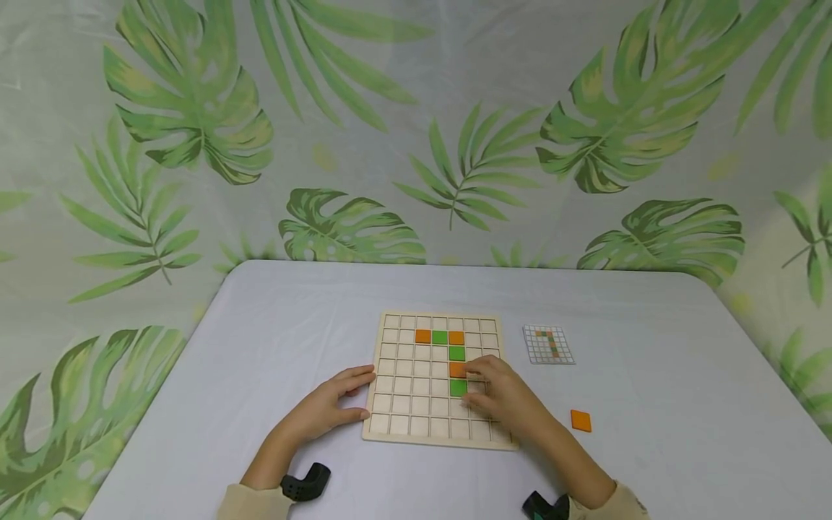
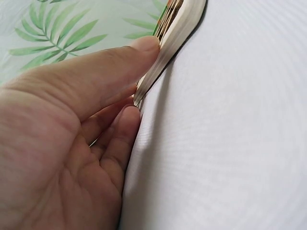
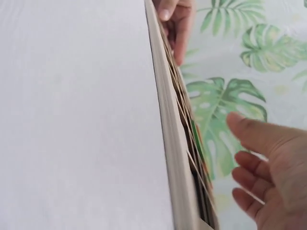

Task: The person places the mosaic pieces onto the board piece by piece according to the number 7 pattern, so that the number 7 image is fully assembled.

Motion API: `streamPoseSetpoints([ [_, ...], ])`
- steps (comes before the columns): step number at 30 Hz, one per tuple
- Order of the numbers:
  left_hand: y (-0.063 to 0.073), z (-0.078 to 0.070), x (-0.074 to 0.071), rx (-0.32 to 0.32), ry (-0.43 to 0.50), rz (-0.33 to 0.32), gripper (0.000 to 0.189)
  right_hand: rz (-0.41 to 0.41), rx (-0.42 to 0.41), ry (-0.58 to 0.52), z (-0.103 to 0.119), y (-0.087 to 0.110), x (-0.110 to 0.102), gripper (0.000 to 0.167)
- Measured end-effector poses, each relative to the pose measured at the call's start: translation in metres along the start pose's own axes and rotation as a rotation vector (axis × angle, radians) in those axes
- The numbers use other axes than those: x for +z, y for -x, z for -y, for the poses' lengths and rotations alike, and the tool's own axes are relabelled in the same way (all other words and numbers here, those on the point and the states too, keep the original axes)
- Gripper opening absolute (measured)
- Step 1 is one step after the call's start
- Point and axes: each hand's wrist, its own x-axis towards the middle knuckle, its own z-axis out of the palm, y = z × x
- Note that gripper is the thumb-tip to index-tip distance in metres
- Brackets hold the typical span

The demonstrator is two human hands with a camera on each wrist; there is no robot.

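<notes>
A light wooden grid board (image 1: 412, 426) lies on the white table, with recessed square cells. In its second row sit an orange tile (image 1: 423, 336), a green tile (image 1: 440, 337) and another orange tile (image 1: 456, 337). Below the last one, a green tile (image 1: 457, 353), an orange tile (image 1: 458, 370) and a green tile (image 1: 458, 388) run downward. My left hand (image 1: 328, 404) rests its thumb and fingertips against the board's left edge. Over the board's right side is my right hand (image 1: 510, 397), fingertips near the lower tiles; in the right wrist view nothing shows between its parted fingers (image 3: 254, 136).
Right of the board lies a small card (image 1: 549, 344) with a printed grid of coloured squares. A loose orange tile (image 1: 581, 420) is on the table nearer my right forearm. Behind the table (image 1: 292, 303) hangs a leaf-patterned cloth (image 1: 481, 238).
</notes>
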Motion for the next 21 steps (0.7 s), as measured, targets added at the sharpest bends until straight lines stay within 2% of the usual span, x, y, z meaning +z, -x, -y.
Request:
streamPoseSetpoints([
  [6, 0.000, 0.001, 0.000, 0.007, -0.013, -0.001, 0.062, -0.070, -0.067, 0.021, 0.008, 0.011, -0.023, 0.057],
  [11, 0.000, 0.000, 0.000, 0.004, -0.003, -0.002, 0.061, -0.128, -0.070, 0.075, 0.007, 0.028, -0.045, 0.062],
  [15, 0.001, 0.000, 0.000, 0.005, 0.002, 0.000, 0.062, -0.165, -0.036, 0.131, 0.000, 0.048, -0.060, 0.063],
  [21, 0.000, 0.000, 0.000, 0.005, 0.001, 0.001, 0.062, -0.181, 0.049, 0.092, -0.016, 0.075, -0.075, 0.062],
])
